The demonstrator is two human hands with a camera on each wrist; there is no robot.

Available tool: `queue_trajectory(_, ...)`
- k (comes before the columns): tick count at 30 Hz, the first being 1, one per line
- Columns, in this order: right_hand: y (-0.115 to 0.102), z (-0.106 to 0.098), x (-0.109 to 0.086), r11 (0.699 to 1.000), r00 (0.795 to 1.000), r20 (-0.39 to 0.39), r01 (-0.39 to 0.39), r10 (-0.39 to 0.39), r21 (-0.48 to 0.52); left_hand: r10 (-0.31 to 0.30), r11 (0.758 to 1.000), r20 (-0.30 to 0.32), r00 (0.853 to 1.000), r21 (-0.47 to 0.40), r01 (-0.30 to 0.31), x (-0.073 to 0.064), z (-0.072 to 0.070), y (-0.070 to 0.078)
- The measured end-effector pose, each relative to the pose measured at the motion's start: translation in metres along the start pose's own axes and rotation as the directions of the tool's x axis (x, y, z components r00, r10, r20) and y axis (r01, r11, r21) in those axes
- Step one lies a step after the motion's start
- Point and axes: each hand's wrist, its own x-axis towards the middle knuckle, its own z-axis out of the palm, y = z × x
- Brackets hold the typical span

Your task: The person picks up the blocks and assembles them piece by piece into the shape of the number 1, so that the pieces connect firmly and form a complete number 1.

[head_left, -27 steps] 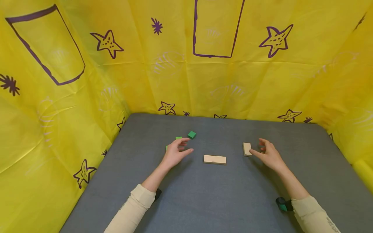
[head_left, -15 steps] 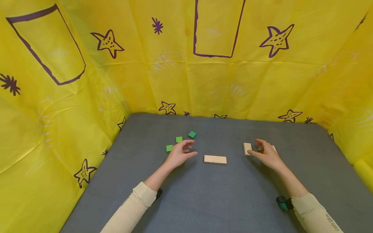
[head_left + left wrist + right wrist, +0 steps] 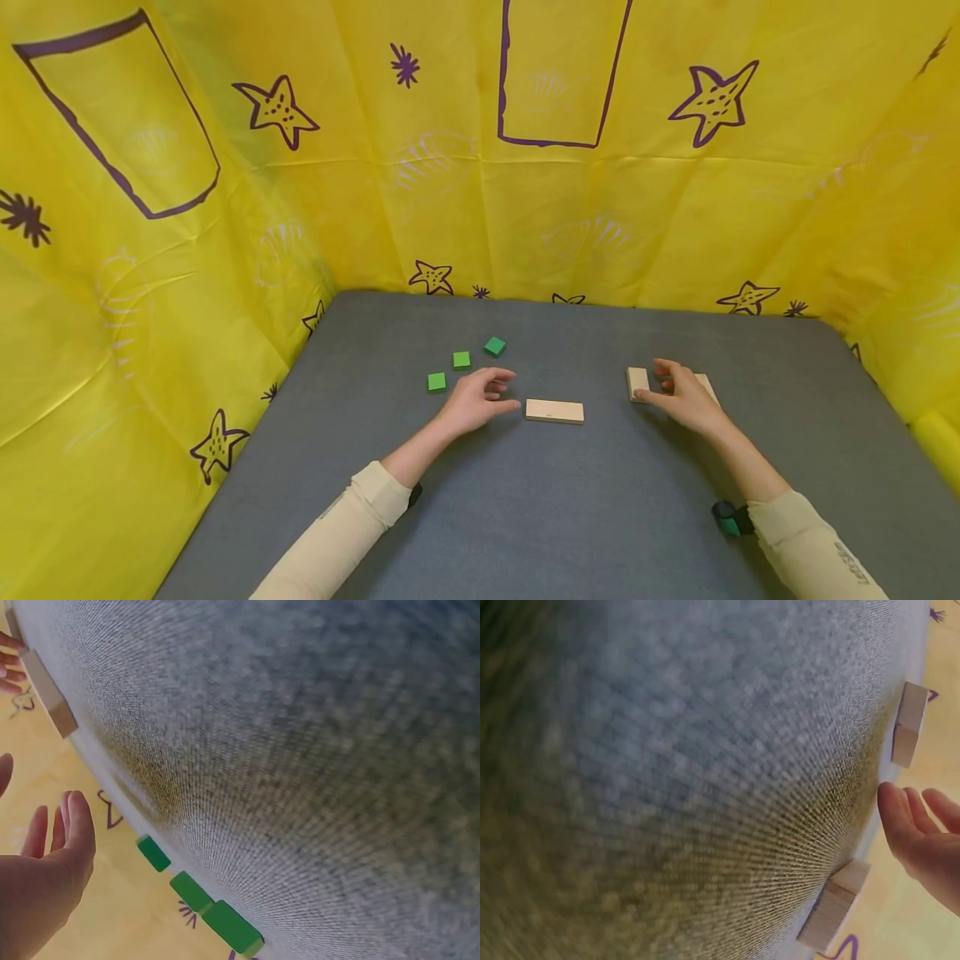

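Note:
My left hand (image 3: pixel 477 400) hovers with loosely bent fingers just left of a long wooden block (image 3: pixel 554 411), holding nothing. Behind it lie a dark green block (image 3: pixel 494 346) and two light green blocks, one in the middle (image 3: pixel 461 360) and one at the left (image 3: pixel 437 382). My right hand (image 3: pixel 684 402) is above the table between two other wooden blocks, a near-side one (image 3: pixel 637 382) by its thumb and another (image 3: pixel 707 387) partly hidden behind it. In the right wrist view the right hand (image 3: pixel 924 836) shows no block in its fingers.
A grey table (image 3: pixel 570 517) carries all the blocks. Yellow cloth walls (image 3: pixel 450 208) with purple drawings stand along its back and sides. Dark straps with devices, one of them a right wrist device (image 3: pixel 727 518), sit under the sleeves.
My left hand has moved right, away from the green blocks and toward the long wooden block, uncovering the light green ones. My right hand has shifted slightly left, exposing the rightmost block.

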Motion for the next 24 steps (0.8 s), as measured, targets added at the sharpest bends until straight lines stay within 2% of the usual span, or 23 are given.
queue_trajectory(8,0.004,0.001,0.003,1.0,1.0,0.014,0.024,-0.024,-0.006,0.052,0.999,0.04,0.998,0.015,-0.052,0.004,0.008,-0.003)
queue_trajectory(19,0.009,0.005,0.008,0.995,0.996,0.039,0.086,-0.084,-0.055,0.053,0.993,0.104,0.993,0.099,-0.063,0.01,0.015,-0.002)
queue_trajectory(24,0.01,0.007,0.01,0.99,0.994,0.032,0.109,-0.107,-0.09,0.071,0.989,0.127,0.989,0.121,-0.086,0.012,0.018,-0.001)
